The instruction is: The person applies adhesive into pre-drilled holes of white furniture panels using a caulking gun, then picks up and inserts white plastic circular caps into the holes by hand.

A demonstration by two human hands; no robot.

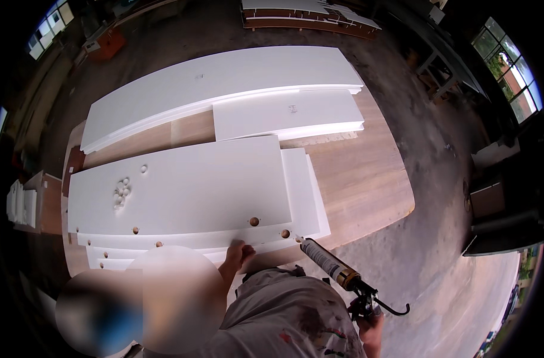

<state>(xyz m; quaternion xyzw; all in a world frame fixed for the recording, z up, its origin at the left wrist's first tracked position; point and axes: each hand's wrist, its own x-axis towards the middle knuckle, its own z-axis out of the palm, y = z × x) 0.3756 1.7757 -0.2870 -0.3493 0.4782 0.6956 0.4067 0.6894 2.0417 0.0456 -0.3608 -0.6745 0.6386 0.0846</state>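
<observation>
- Caulking gun (pixel 346 276), loaded with a gold-banded cartridge, slants down and away from the near right corner of the holed panel stack (pixel 194 191); its pale nozzle (pixel 301 240) points up at that corner, and whether the tip touches a board, I cannot tell.
- And the right hand (pixel 370 325) has it, wrapped round the gun's handle, out to the near right of the stack.
- Over to the left hand (pixel 240 256): fingers curled in narrow, right by the stack's near edge; whether anything sits inside that grip, or whether it touches the board, I cannot tell.
- White boards step out one below another here, round holes (pixel 254 222) dotted along the stack's near side.
- Up on top, left of the stack's middle, a cluster of small white rings (pixel 122 192), with one lone ring (pixel 143 169) just behind it.
- Behind the stack, a shorter white panel pile (pixel 284 119); farther back, a long white panel pile (pixel 224 77).
- Wood-grain tabletop (pixel 361 179) carries all of these boards, running out to the stack's right.
- Stained grey shirt (pixel 278 316) fills the space in front of the stack, and blurring hides what is at its near left.
</observation>
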